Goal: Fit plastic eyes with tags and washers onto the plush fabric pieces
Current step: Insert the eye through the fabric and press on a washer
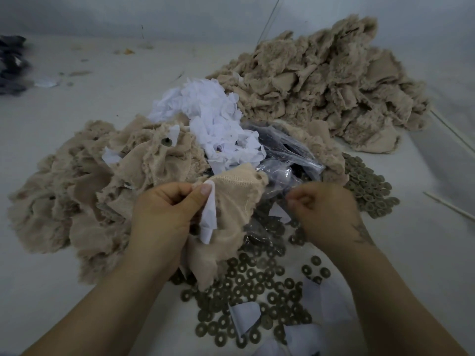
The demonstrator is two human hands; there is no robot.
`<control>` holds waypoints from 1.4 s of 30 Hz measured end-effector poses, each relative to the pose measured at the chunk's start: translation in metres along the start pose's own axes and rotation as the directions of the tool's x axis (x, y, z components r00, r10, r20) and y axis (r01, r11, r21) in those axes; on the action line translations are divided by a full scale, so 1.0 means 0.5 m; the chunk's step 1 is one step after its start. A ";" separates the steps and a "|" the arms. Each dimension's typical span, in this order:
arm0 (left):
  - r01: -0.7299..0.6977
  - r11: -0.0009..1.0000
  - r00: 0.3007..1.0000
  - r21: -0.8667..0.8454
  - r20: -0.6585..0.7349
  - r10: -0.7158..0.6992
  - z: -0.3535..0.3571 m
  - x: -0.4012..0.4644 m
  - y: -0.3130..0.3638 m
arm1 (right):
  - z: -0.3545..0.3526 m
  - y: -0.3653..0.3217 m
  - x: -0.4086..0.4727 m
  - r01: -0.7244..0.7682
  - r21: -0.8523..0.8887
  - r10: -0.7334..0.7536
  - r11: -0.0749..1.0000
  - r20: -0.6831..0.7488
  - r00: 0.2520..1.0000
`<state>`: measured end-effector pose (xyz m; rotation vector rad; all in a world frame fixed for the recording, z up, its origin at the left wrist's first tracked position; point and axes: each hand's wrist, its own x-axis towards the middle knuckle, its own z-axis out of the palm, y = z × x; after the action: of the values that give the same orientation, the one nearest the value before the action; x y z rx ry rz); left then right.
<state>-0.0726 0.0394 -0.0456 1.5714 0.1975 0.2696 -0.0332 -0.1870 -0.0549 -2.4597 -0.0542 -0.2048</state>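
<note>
Pinching a white tag (208,217) against the plush piece (231,201), the left hand (164,211) sat just left of the right hand (318,209), whose curled fingers' contents stayed hidden.

Dim, flat, even light with soft shadows; wide-angle bending at the edges, corners dark, right hand (321,209) slightly motion-blurred.

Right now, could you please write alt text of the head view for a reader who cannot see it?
A person's left hand pinches a beige plush piece and a white tag, while the right hand is curled beside a clear plastic bag. Round washers lie scattered below, with plush piles and white tags behind.
</note>
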 end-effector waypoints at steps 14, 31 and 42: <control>0.002 0.996 1.000 -0.084 -0.015 -0.004 0.008 -0.005 -0.006 | 0.089 -0.051 -0.015 0.399 -0.098 -0.389 0.912 0.104 0.915; -0.035 0.994 0.997 -0.100 -0.068 0.028 -0.021 0.009 -0.016 | 0.012 0.000 -0.025 0.341 -0.096 -0.329 0.935 0.122 0.936; -0.028 0.996 0.997 -0.080 -0.073 0.022 -0.016 0.004 -0.024 | 0.044 -0.059 -0.058 0.492 -0.121 -0.435 0.862 0.321 0.841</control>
<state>-0.0724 0.0482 -0.0572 1.4858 0.2203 0.3500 -0.0615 -0.1500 -0.0583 -2.6194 -0.8039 -0.0631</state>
